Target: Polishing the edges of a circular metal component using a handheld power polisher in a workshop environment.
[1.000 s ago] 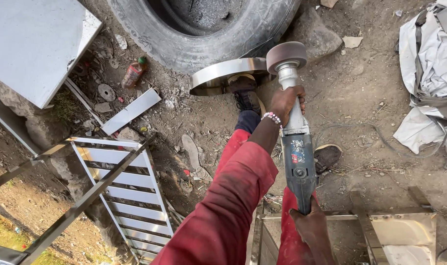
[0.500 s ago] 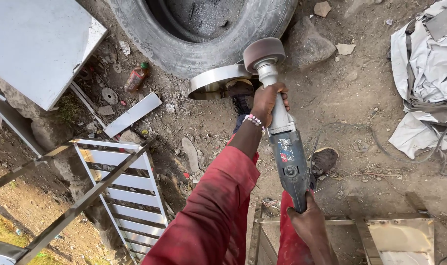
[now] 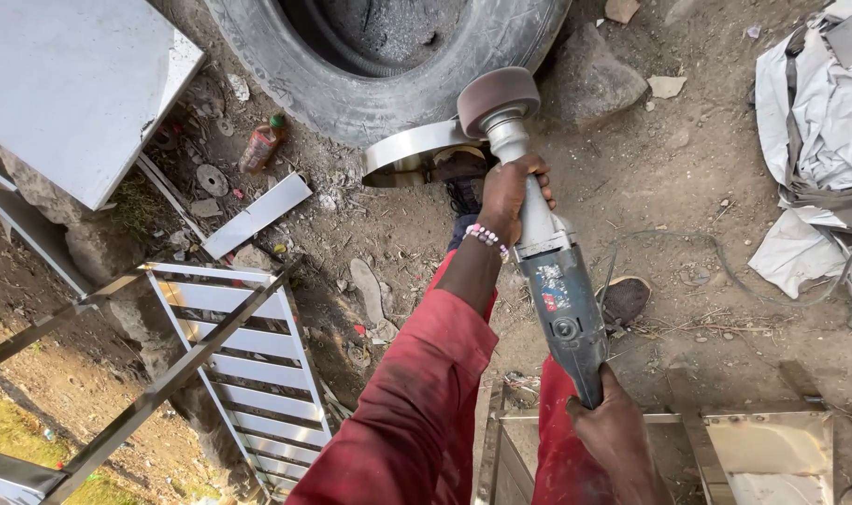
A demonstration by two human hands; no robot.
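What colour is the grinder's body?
Blue-grey, scuffed; the grinder shows best in the head view.

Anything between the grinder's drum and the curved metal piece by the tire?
Nothing visible. The brown drum sits right at the edge of the curved metal piece, with no object between them. The left hand grips the grinder at its neck and the right hand holds the rear. A shoe lies beneath the metal.

Left hand and right hand gripping grey grinder, drum against curved metal piece, tyre behind

tyre behind grinder, grille left
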